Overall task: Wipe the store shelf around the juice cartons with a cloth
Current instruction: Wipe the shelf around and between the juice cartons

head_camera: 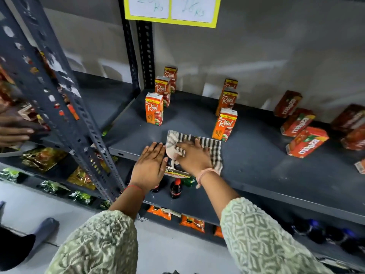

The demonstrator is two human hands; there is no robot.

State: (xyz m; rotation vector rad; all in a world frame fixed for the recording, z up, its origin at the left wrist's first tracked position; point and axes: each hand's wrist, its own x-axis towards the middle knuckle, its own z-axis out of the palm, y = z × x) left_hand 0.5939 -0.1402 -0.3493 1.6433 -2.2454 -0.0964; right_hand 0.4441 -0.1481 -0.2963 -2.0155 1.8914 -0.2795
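The striped cloth is lying flat at the near edge of the dark shelf, between the two rows of juice cartons and just near of them. The right hand is pressing down on it with palm and fingers spread, so its grip is flat and unclenched, holding the cloth only by pressure. The left hand is resting flat and empty on the shelf edge just left of the cloth, steadying.

The cloth is looking thin, soft and light; it is likely to bunch up unless pressed flat or gathered in the middle under the palm. The cartons are looking small and light, easy to tip if the cloth is nudging them.

The nearest left carton and the nearest right carton are reading "Real". Farther right, cartons lying on their sides are reading "maaza". The yellow-edged price tags above are showing faint handwriting ending in "Rs"; the figures are too blurred to be sure of
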